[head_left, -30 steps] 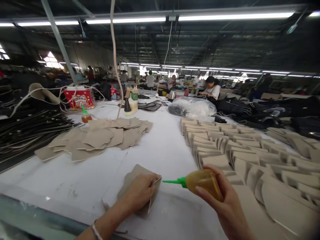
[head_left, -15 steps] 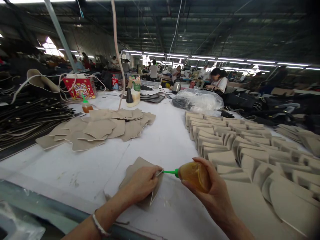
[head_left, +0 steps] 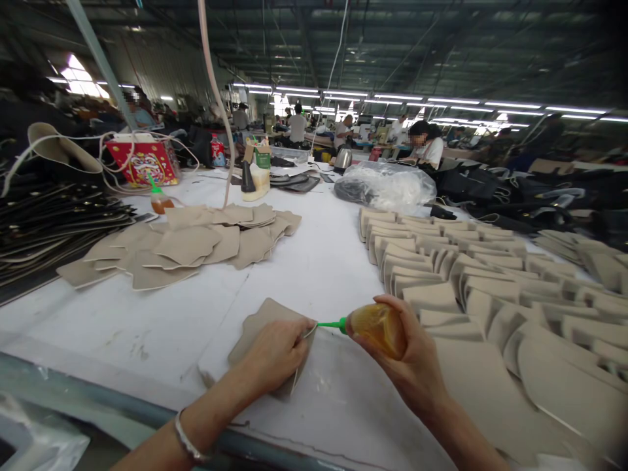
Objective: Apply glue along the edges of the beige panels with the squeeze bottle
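Note:
My left hand (head_left: pixel 275 353) presses down on a beige cut fabric piece (head_left: pixel 260 320) lying on the white table (head_left: pixel 147 320), fingers curled over its folded right edge. An amber glue bottle (head_left: pixel 380 327) with a green nozzle (head_left: pixel 331 324) sits in my right hand (head_left: pixel 407 356), fingers wrapped round it. The nozzle tip touches the fabric piece's edge just beside my left fingers.
Rows of overlapping beige pieces (head_left: pixel 471 275) fill the table's right side. A loose pile of beige pieces (head_left: pixel 186 245) lies at the left, with a second glue bottle (head_left: pixel 157 201) and black strips (head_left: pixel 49 229) beyond. A plastic bag (head_left: pixel 387 186) and seated people are farther back.
My right hand brought the glue bottle leftward until its nozzle reached the fabric edge under my left hand. The camera tilted down a little.

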The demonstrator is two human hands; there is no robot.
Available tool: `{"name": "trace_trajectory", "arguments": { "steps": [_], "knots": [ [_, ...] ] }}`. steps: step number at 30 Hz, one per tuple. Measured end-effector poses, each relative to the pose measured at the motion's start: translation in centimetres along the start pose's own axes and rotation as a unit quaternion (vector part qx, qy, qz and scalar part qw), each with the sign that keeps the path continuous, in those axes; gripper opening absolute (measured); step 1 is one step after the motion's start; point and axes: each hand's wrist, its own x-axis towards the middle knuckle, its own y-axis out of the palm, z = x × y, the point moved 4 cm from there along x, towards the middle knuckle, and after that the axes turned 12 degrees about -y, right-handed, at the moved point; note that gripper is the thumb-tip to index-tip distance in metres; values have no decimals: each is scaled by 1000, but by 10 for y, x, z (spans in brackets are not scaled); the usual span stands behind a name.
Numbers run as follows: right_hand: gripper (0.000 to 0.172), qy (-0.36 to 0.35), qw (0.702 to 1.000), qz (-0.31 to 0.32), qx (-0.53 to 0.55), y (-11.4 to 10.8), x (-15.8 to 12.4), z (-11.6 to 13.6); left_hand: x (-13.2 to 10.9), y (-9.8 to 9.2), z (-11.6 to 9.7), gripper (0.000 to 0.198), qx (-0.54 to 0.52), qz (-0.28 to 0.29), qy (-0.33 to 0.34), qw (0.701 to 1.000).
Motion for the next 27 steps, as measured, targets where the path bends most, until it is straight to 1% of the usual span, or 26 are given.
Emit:
{"name": "trace_trajectory", "arguments": {
  "steps": [6, 8, 12, 17, 19, 21, 23, 25, 27],
  "knots": [
    [50, 77, 995, 8, 64, -1, 1, -7, -1, 5, 4, 40, 1, -11, 19, 1000],
    [51, 87, 994, 1, 73, 0, 1, -10, -1, 5, 5, 40, -3, -8, 18, 1000],
    [51, 83, 994, -11, 72, 1, 1, -11, -1, 5, 5, 41, 0, -4, 10, 1000],
    [52, 115, 983, 33, 140, 4, -3, -10, -3, 6, 3, 40, 7, -3, 13, 1000],
    [53, 124, 980, 23, 154, 2, -2, -12, -5, 5, 3, 40, 5, -4, 14, 1000],
    [54, 128, 981, -2, 145, 0, -1, -14, -7, 3, 2, 41, -1, -3, 15, 1000],
    [55, 131, 982, -14, 132, -1, -1, -16, -8, 2, 1, 41, -10, -3, 20, 1000],
    [54, 133, 981, 1, 141, 1, -3, -14, -9, 2, 0, 41, -19, -3, 23, 1000],
    [52, 140, 974, 35, 177, 5, -6, -12, -9, 2, 1, 41, -26, -3, 24, 999]
  ]
}}
